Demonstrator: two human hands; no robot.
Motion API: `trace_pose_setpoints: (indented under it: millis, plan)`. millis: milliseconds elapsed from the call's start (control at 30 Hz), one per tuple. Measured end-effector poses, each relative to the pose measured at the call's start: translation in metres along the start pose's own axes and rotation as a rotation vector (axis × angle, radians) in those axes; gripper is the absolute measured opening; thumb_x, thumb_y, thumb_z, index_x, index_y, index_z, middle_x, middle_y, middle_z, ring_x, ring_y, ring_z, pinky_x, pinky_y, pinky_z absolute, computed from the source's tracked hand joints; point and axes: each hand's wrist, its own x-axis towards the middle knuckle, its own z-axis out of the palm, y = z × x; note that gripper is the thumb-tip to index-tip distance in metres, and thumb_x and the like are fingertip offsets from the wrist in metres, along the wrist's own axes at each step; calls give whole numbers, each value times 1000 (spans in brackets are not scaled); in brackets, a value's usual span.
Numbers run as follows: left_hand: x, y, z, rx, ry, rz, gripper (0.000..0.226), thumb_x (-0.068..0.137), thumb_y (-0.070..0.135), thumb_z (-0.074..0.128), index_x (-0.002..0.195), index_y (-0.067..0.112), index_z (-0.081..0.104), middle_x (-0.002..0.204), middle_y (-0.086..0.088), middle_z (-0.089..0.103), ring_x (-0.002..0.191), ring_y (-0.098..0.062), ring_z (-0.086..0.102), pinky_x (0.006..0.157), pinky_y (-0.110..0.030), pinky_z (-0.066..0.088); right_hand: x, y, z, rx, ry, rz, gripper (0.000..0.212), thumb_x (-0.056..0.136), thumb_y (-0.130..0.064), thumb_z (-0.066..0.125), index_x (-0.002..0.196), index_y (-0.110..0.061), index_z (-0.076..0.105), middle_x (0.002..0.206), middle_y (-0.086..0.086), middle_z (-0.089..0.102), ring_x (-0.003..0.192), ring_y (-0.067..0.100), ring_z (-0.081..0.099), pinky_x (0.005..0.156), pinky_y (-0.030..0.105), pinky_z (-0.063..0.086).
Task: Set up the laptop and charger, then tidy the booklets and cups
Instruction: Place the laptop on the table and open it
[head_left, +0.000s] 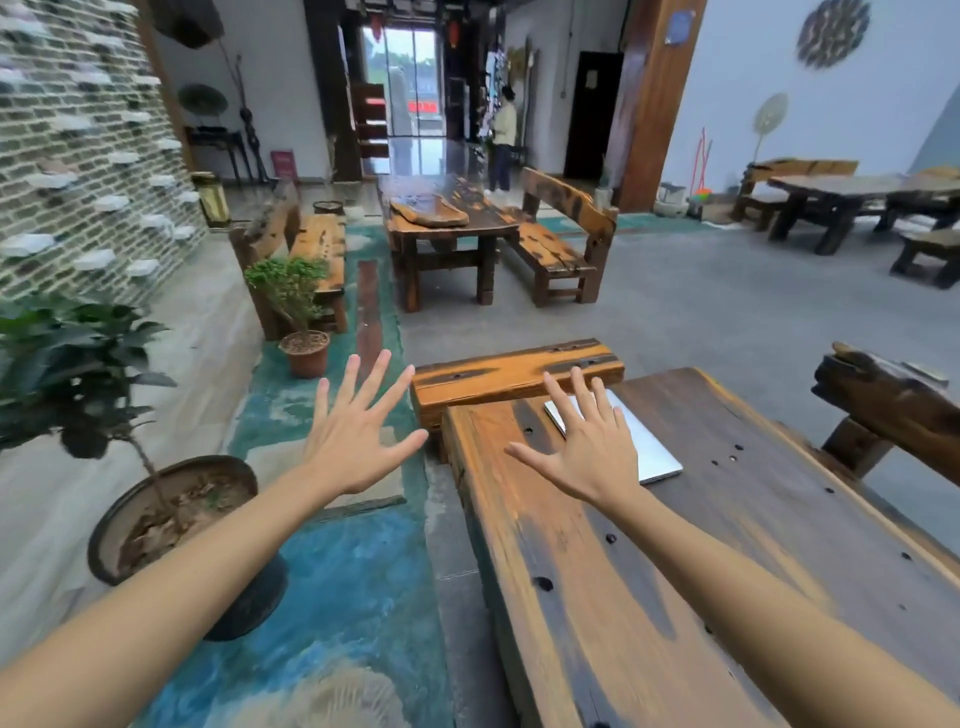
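Note:
A closed silver laptop (655, 453) lies flat on the far end of a long wooden table (701, 545). My right hand (587, 447) is stretched out above the table with fingers spread, covering the laptop's left part; whether it touches the lid I cannot tell. My left hand (358, 431) hovers open over the floor, left of the table's edge, holding nothing. No charger, booklets or cups are in view.
A low wooden bench (514, 371) stands beyond the table's far end. Potted plants (296, 312) and a large dark pot (171, 519) sit on the floor to the left. Another table with benches (441, 223) stands further back; a person stands by the doorway.

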Motion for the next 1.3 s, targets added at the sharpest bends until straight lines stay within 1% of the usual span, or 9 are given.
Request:
trace_pose_setpoints:
  millis: [400,567,833,933,1033,1100,1167,1233,1300]
  plan:
    - [207,63,206,-149,-455,150,86,81,85,24,156,49,5,167,12,-14,154,-26,-11,119,-62,-2,60,177,139,170,-298,575,108,72,-96,42,161,-42,10,172,0,4,158,30,1,125,51,19]
    - [263,94,270,-163,-605,230,83,83,80,28,157,48,5,168,8,-12,154,-28,-12,119,-63,-2,59,223,175,228,-375,775,109,72,-95,45,160,-45,7,172,-3,0,158,26,-2,123,52,25]
    - [362,119,369,-199,-767,403,76,96,70,31,159,41,2,169,2,-10,154,-32,-11,119,-63,-1,90,264,233,352,-389,1132,111,73,-91,52,161,-41,7,172,-2,-2,158,26,-4,124,53,16]
    - [405,113,409,-232,-850,381,78,96,69,31,159,36,-1,168,-1,-12,154,-31,-10,119,-62,2,108,262,258,483,-311,1326,112,74,-84,62,161,-40,7,172,-2,-1,158,27,3,122,55,18]
    - [443,104,442,-376,-933,353,76,98,61,41,155,46,-7,168,-3,-14,154,-32,-8,119,-61,12,135,256,279,763,-103,1532,117,75,-70,75,162,-37,5,171,-8,5,157,24,12,124,53,21]
    - [464,103,460,-469,-973,307,76,98,52,49,156,46,0,169,-3,-8,155,-30,0,118,-55,21,149,254,289,818,1,1607,119,74,-65,79,162,-35,4,171,-12,6,157,20,10,125,54,21]
    - [486,108,478,-490,-985,263,72,99,45,52,160,30,16,169,-6,7,154,-26,13,117,-46,25,160,252,297,779,85,1665,120,74,-62,82,163,-34,6,170,-14,9,156,17,12,125,51,22]
    - [504,117,491,-509,-989,250,61,98,37,53,154,16,36,160,-11,36,147,-28,33,113,-38,29,168,251,301,744,170,1734,119,73,-56,85,163,-32,10,169,-13,14,155,16,17,124,48,24]
    - [515,129,497,-566,-1024,232,53,98,28,54,148,13,46,146,-13,54,134,-30,50,106,-37,37,173,251,304,734,258,1785,116,74,-48,87,162,-30,14,167,-11,20,153,18,22,124,49,26]
